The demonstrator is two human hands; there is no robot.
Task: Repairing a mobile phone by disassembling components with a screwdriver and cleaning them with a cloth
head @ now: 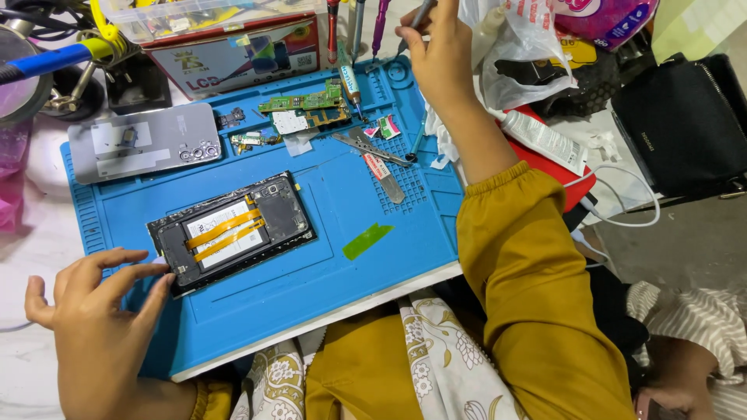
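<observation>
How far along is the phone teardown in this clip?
Done: the back cover is off and lies apart on the blue mat, and circuit boards lie beside it. In hand: the left hand steadies the opened phone by its corner, while the right hand grips a slim tool at the mat's far edge. Left: the battery with orange ribbon cables still sits in the frame.

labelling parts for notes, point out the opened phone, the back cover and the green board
opened phone (232, 232), head view, on its battery
back cover (144, 141), head view, on its flat middle
green board (302, 101), head view, on its middle
</observation>
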